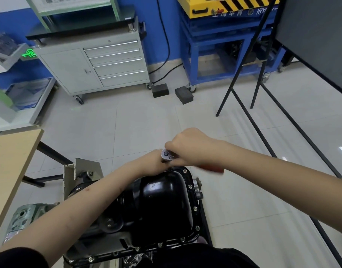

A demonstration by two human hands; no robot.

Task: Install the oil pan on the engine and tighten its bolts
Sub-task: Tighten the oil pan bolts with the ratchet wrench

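Oil pan (162, 206): black, seated upside-up on the engine (30, 215) right in front of the person; bolts (195, 208) dot its flange along the right and near edges.
Engine: grey casting showing at lower left, carried on a metal stand bracket (83, 171).
Ratchet (166, 154): its round silver head sits over the pan's far corner; a red handle (210, 168) runs out to the right, blurred.
Right hand (187, 147): fingers curled round the ratchet just behind the head.
Left hand (156, 161): reaches under the ratchet head at the far rim of the pan; mostly hidden by the right hand, so I cannot tell how its fingers lie.
Wooden table (9, 161): corner at left, beside the engine.
Left shelf: a clear plastic bin (28, 91); what it holds is too blurred to tell.
Foam blocks (172, 92): two dark ones on the tiled floor.
Tool cabinet (92, 68): grey, on castors, four drawers and a door, all closed.
Blue frame (214, 47): against the far wall, a yellow machine (210, 4) on top; dark parts stored underneath.
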